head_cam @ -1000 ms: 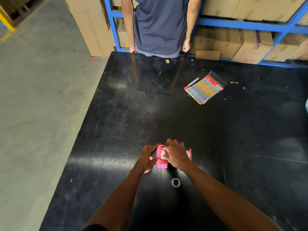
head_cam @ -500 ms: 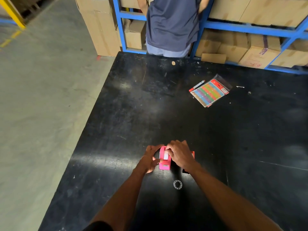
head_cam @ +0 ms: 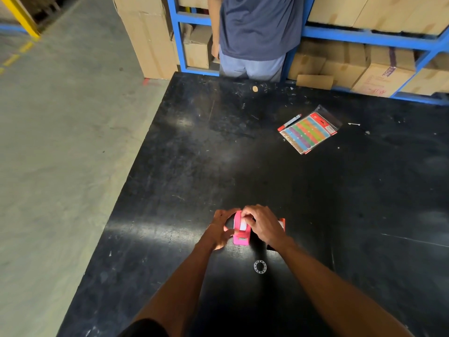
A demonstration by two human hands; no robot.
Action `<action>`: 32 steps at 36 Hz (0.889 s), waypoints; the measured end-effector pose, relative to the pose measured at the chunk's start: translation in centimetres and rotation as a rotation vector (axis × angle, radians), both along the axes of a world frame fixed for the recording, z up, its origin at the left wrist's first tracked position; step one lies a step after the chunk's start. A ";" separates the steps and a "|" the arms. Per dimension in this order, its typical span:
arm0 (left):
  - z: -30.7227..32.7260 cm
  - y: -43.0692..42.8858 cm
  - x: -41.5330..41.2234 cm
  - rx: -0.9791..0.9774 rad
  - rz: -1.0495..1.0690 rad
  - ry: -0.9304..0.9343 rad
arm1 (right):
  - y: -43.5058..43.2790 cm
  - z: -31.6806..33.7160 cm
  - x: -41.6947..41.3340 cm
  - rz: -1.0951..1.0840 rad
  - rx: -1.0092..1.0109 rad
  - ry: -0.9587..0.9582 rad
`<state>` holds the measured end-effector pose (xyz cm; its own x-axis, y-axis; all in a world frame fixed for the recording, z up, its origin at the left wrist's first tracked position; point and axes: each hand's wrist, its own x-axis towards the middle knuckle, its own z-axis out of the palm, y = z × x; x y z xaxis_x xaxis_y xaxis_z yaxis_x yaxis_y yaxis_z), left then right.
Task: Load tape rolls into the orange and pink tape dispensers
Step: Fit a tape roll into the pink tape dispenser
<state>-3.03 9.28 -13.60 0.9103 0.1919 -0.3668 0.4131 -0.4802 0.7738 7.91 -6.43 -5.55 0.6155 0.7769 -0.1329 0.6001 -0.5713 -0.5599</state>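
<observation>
I'm seating what looks like white tape in the pink plastic tape dispenser [head_cam: 241, 229] on the black desk [head_cam: 315, 190]: left hand [head_cam: 220, 230] steadies it, right hand [head_cam: 263, 226] fingers [head_cam: 245, 213] pinch the tape. Next, the orange dispenser [head_cam: 281, 223] beside it.

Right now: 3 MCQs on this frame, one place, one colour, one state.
1. Where is the small clear ring lying?
A. on the table, nearer the camera than the dispensers
B. beside the marker
C. on the floor

2. What colour is the dispenser between both hands?
A. blue
B. pink
C. green

3. What is the right hand doing?
A. resting flat on the table
B. holding the marker
C. pressing fingertips on the white tape

Key: 1 A, it sits below the pink dispenser; 2 B, body is pink; 3 C, the left hand steadies it.
</observation>
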 end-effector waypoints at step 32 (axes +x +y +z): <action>1.8 -0.8 -0.4 -0.023 0.055 -0.021 | -3.6 -2.0 -7.2 0.076 -0.005 -0.196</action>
